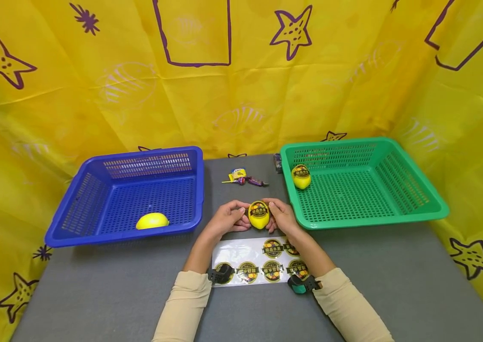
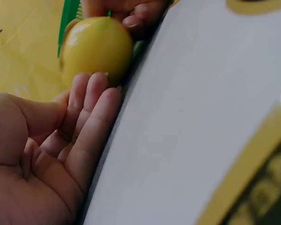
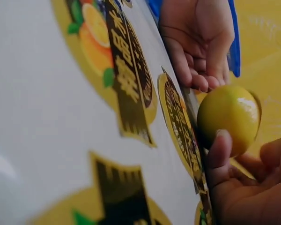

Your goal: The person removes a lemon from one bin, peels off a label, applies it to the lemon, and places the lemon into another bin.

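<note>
Holding a small yellow plastic lemon with a dark round label on top (image 1: 259, 214) between both hands, you have it sitting on the grey table top (image 1: 378, 266) just past the far edge of the glossy white sticker sheet (image 1: 234, 249), midway between the two baskets. Your left hand (image 1: 226, 219) cups the lemon's left side with fingers gently curved against it, thumb up near the label; the left wrist view shows the fingertips (image 2: 96, 82) touching the fruit's skin rather than wrapped tight. Your right hand (image 1: 282, 216) grips the opposite side, and in the right wrist view its thumb (image 3: 218, 150) presses on the lemon. Both forearms in cream sleeves lie across the sticker sheet, which carries several round black-and-gold fruit stickers (image 1: 273, 248). Left of the hands, the blue perforated plastic basket (image 1: 96, 199) holds one plain yellow lemon without a label (image 1: 152, 221) near its front wall. Right of the hands, the green perforated plastic basket (image 1: 395, 213) holds one labelled yellow lemon (image 1: 301, 176) in its near-left corner. Behind the hands, a few small wrapped candies (image 1: 243, 177) lie on the table between the baskets. Yellow cloth with purple starfish prints (image 1: 53, 95) hangs all round.
</note>
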A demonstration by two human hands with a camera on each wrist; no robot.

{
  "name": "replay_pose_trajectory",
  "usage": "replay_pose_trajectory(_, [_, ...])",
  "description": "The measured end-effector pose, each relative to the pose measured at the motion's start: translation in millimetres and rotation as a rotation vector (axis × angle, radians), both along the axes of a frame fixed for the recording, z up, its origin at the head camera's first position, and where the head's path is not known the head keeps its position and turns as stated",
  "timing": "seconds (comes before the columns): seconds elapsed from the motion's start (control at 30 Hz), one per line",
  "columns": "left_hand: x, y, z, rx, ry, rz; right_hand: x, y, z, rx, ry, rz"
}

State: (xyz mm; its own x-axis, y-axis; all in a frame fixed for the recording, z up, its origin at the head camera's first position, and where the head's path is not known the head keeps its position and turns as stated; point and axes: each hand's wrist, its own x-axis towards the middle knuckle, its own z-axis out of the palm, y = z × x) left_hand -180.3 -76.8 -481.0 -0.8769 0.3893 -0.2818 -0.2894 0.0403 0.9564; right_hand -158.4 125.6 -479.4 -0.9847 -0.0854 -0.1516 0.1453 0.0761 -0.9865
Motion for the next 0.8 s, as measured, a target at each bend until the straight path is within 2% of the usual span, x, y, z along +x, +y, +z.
replay_pose_trajectory(0.1, [0.7, -2, -0.4, -0.002, -0.014, -0.008, 3.5, -4, 3.2, 0.153, 0.044, 0.005])
replay_pose_trajectory(0.23, [1.2, -4, -1.0, 0.005, -0.006, -0.029, 9.7, -8, 9.2, 0.438, 0.193, 0.039])
replay_pose_trajectory(0.33, [1.1, -4, -0.7, 0.018, 0.003, -0.038, 13.4, -9, 13.1, 0.577, 0.291, 0.045])
replay_pose_trajectory(0.43, [1.3, -5, -1.3, 0.035, 0.004, -0.046, 16.6, -10, 16.6, 0.656, 0.341, 0.062])
replay_pose_trajectory(0.63, [1.3, -10, -4.4, 0.058, -0.016, -0.05, 29.3, -14, 31.3, 0.767, 0.364, 0.127])
replay_pose_trajectory(0.8, [0.0, -10, -3.0, 0.044, -0.017, -0.028, 43.7, -14, 59.0, 0.754, 0.43, 0.168])
